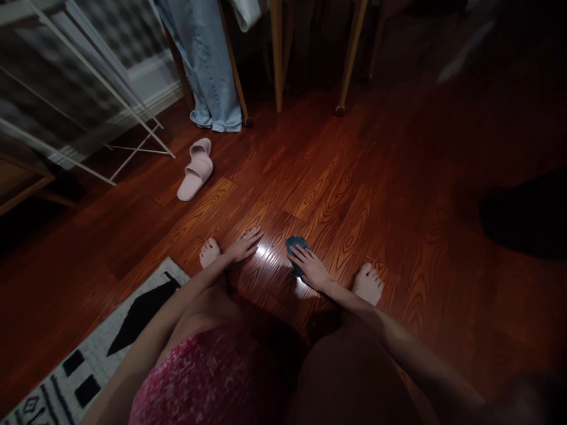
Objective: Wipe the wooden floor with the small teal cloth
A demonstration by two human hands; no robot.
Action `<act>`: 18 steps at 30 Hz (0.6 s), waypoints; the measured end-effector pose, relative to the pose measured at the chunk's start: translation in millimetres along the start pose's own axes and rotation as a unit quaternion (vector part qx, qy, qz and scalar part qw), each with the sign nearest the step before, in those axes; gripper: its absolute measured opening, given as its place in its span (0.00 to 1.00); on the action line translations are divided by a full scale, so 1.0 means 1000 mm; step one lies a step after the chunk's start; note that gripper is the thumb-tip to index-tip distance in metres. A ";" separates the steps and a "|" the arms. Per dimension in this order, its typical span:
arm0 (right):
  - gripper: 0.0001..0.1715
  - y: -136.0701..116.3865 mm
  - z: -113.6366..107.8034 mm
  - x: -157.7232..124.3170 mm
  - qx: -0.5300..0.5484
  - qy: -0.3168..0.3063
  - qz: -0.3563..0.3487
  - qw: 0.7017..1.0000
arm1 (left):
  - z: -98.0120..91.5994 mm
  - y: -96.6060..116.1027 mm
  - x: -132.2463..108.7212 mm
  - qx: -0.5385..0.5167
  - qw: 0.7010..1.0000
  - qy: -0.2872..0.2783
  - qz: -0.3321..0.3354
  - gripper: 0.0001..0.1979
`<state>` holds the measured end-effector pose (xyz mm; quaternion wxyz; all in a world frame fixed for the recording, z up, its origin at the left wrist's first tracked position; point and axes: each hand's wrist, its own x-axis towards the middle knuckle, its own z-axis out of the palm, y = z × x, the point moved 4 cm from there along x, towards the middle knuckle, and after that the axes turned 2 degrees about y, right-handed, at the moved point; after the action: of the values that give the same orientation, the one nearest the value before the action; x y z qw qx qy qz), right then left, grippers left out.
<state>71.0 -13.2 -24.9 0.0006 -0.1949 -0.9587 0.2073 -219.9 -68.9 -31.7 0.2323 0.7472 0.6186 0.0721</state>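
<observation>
Both hands are down on the reddish wooden floor point(354, 195), set apart from each other with a glossy, light-catching strip of boards between them. The left hand point(243, 245) lies flat with its fingers stretched out and slightly spread, palm on the bare floor, holding nothing; a ring shows on one finger. The right hand point(310, 267) rests palm-down on a small dark teal cloth point(296, 243), fingers extended over it rather than curled round it, so the cloth is pinned between hand and floor, with its far edge showing beyond the fingertips. The cloth sits on the floor between the person's two bare feet, the left foot point(209, 252) just beside the left hand and the right foot point(367, 284) near the right wrist. A black-and-white patterned rug point(88, 360) lies at the lower left. Farther off, a pair of pink slippers point(196, 168) sits on the floor near a white drying rack point(133, 115), and light blue jeans point(204, 65) hang down beside wooden furniture legs point(277, 65).
</observation>
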 end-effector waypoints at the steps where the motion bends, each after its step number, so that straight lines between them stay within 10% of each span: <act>1: 0.49 0.001 -0.002 0.000 -0.001 0.003 0.006 1.000 | 0.000 0.000 0.000 -0.001 1.000 0.000 0.000 0.31; 18: 0.48 0.004 -0.006 0.000 0.005 0.011 0.029 1.000 | 0.001 -0.001 0.001 -0.009 1.000 0.000 -0.002 0.31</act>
<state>73.4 -7.7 -20.5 0.0064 -0.2246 -0.9517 0.2094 -220.5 -68.4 -33.1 0.2390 0.7440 0.6192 0.0767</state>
